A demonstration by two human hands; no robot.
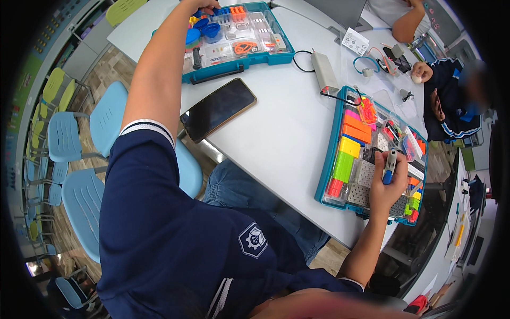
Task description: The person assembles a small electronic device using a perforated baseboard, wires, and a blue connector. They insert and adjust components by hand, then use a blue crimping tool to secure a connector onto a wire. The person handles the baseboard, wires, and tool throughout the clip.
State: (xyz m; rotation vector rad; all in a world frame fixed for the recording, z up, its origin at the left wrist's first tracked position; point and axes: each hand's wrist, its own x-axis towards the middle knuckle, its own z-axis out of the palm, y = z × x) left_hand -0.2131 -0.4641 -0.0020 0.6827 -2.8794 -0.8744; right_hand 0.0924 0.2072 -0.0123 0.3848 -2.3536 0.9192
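Observation:
My left arm reaches far across the table. My left hand [202, 5] is at the top edge of the picture, over the far left corner of an open teal parts case [279, 40]; its fingers look curled, and what they hold is hidden. Blue round-topped pieces [212, 33] and orange cables [245, 48] lie in that case. My right hand [387, 186] is closed around a small grey-and-blue hand tool [390, 167] of a kind I cannot make out. It is above a second teal case [325, 175], which holds orange, yellow, green and red blocks and grey perforated plates.
A dark phone [218, 109] lies at the near table edge. Between the cases sits a long pale box [324, 72] with black cables. Across the table, a person's hand [422, 72] holds a small pale round thing. Light blue chairs [85, 207] stand at left.

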